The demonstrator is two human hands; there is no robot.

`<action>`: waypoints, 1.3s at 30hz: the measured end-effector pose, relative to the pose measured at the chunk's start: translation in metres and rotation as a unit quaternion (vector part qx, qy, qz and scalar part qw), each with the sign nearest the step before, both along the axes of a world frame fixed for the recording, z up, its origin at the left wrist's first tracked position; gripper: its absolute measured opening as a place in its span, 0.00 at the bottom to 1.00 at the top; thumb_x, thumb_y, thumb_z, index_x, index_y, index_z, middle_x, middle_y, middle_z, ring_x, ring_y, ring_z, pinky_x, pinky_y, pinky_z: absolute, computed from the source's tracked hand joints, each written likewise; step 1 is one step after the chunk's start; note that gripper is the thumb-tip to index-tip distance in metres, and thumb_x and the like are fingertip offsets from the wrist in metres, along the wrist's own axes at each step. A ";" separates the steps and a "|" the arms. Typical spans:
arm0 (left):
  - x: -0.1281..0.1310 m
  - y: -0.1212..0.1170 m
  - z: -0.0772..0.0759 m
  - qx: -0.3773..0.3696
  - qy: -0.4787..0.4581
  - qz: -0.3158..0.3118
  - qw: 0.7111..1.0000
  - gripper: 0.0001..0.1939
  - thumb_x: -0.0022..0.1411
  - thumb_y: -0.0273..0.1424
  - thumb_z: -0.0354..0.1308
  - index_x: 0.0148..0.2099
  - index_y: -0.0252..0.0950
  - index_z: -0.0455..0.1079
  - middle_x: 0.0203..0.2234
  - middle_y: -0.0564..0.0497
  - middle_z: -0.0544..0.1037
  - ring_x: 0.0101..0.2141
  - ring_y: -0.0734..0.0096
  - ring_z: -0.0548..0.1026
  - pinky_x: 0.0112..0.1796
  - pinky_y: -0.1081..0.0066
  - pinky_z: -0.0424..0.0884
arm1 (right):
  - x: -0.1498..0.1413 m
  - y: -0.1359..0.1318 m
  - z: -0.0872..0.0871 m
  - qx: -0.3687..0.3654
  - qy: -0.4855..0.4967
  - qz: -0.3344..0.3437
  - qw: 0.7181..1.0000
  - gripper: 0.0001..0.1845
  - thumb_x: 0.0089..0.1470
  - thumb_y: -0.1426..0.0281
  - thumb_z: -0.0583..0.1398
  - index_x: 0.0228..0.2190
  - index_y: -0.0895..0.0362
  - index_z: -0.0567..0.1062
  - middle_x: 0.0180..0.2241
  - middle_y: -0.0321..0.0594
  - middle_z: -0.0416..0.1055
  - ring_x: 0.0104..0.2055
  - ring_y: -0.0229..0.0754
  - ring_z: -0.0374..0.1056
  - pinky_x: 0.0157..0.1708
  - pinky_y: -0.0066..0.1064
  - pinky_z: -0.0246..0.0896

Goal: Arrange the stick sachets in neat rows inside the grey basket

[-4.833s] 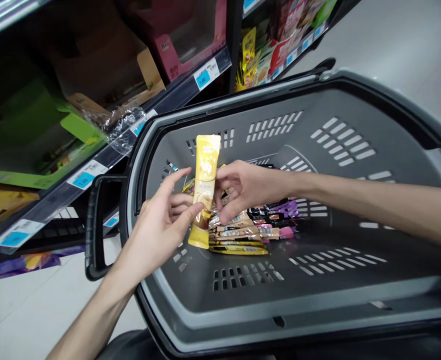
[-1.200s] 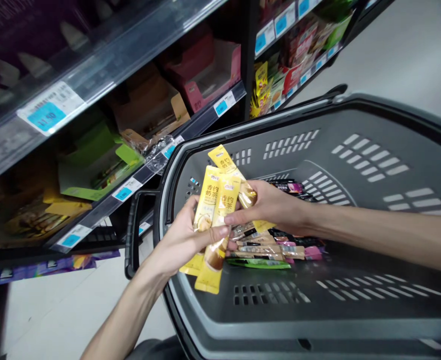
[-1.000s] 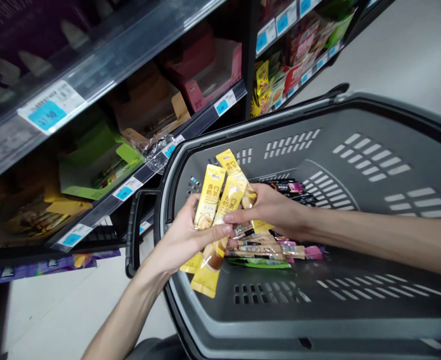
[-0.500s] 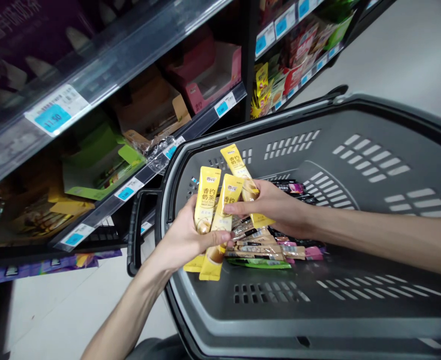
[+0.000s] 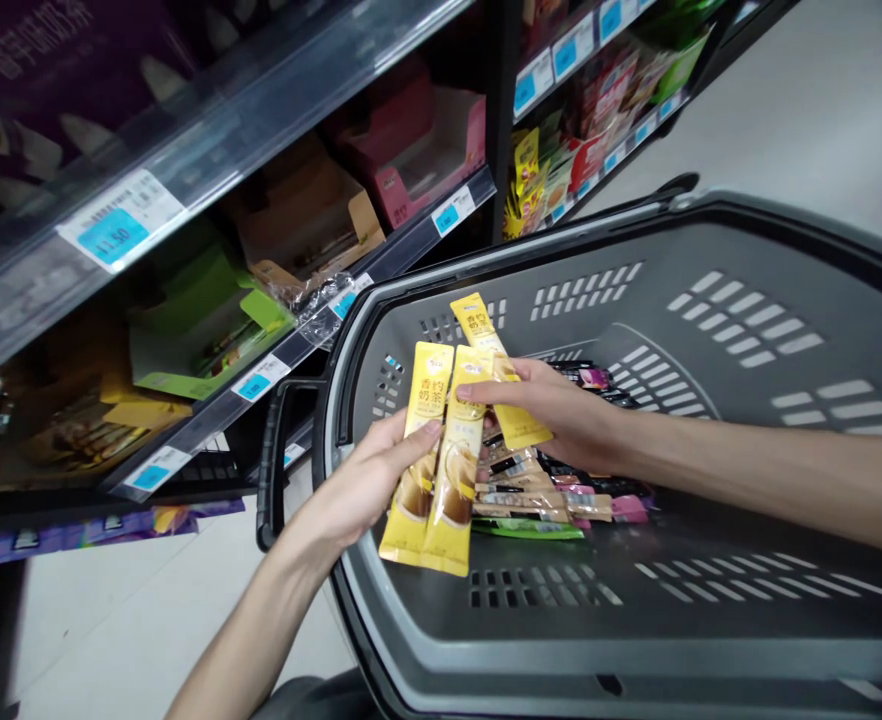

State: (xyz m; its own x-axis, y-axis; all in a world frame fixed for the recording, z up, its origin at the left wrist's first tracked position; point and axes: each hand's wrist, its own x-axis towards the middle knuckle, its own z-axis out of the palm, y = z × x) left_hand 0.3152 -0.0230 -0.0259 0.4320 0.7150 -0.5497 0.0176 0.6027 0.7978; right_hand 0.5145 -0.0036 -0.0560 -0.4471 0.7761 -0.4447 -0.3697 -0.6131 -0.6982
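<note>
Over a grey shopping basket (image 5: 711,600), my left hand (image 5: 370,460) pinches a yellow milk tea sachet (image 5: 415,505), thumb across its front. A second yellow sachet (image 5: 452,500) lies alongside it, with the thumb of my right hand (image 5: 542,405) on its upper part. My right hand also has a third yellow sachet (image 5: 525,425) under its fingers, slanting up to the left. Both hands are closed. Below them, in the basket, lies a pile of tan stick sachets (image 5: 538,500), with black, pink and green packets among them, partly hidden by my hands.
Left of the basket, a shelf holds a green carton (image 5: 178,350), a brown carton (image 5: 298,220) and a pink carton (image 5: 430,150). A price tag (image 5: 261,377) sits on the shelf edge. The basket's black handle (image 5: 276,470) sticks out beside the shelf.
My left thumb has moved off the middle sachet onto the left one. The two front sachets now lie side by side, slightly farther right. My right thumb has shifted up the middle sachet.
</note>
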 end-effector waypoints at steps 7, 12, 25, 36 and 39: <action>0.000 -0.001 0.003 -0.034 0.025 -0.022 0.999 0.22 0.62 0.40 0.62 0.56 0.36 0.70 0.42 0.42 0.81 0.27 0.67 0.79 0.25 0.71 0.76 | -0.001 -0.003 0.002 0.031 -0.008 -0.017 0.999 0.16 0.41 0.73 0.74 0.32 0.58 0.74 0.26 0.32 0.71 0.26 0.34 0.67 0.26 0.26 0.67; 0.000 0.000 0.000 0.021 0.020 -0.036 0.999 0.23 0.63 0.36 0.62 0.59 0.38 0.67 0.47 0.44 0.79 0.32 0.67 0.80 0.34 0.70 0.77 | -0.003 -0.005 -0.001 0.038 -0.030 -0.037 0.998 0.17 0.41 0.71 0.74 0.31 0.57 0.73 0.25 0.32 0.71 0.25 0.35 0.66 0.26 0.27 0.65; -0.002 0.001 -0.001 0.084 0.025 0.011 0.996 0.25 0.60 0.31 0.66 0.58 0.37 0.68 0.54 0.43 0.76 0.52 0.53 0.76 0.50 0.63 0.73 | -0.003 -0.006 -0.007 -0.001 0.032 -0.005 0.999 0.21 0.59 0.52 0.61 0.27 0.57 0.72 0.27 0.38 0.71 0.27 0.39 0.67 0.29 0.33 0.66; 0.004 0.006 -0.001 0.109 0.033 0.183 0.976 0.25 0.57 0.32 0.68 0.55 0.33 0.68 0.50 0.40 0.78 0.46 0.53 0.80 0.50 0.57 0.74 | -0.005 -0.005 -0.024 0.108 -0.043 0.034 0.993 0.23 0.53 0.69 0.69 0.49 0.54 0.70 0.37 0.39 0.77 0.37 0.41 0.72 0.31 0.30 0.67; 0.004 0.006 0.000 0.108 0.036 0.183 0.976 0.26 0.56 0.32 0.68 0.56 0.32 0.68 0.49 0.39 0.79 0.44 0.52 0.80 0.48 0.57 0.76 | -0.005 -0.004 -0.021 0.108 -0.045 0.062 0.991 0.14 0.59 0.65 0.64 0.45 0.58 0.75 0.40 0.44 0.78 0.38 0.41 0.73 0.34 0.32 0.69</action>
State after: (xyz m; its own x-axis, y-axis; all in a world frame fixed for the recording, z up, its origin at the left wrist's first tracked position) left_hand 0.3193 -0.0171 -0.0262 0.0915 0.9171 -0.3879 -0.1058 0.3963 0.9120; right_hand 0.5097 -0.0077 -0.0770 -0.5109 0.7992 -0.3166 -0.2302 -0.4821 -0.8453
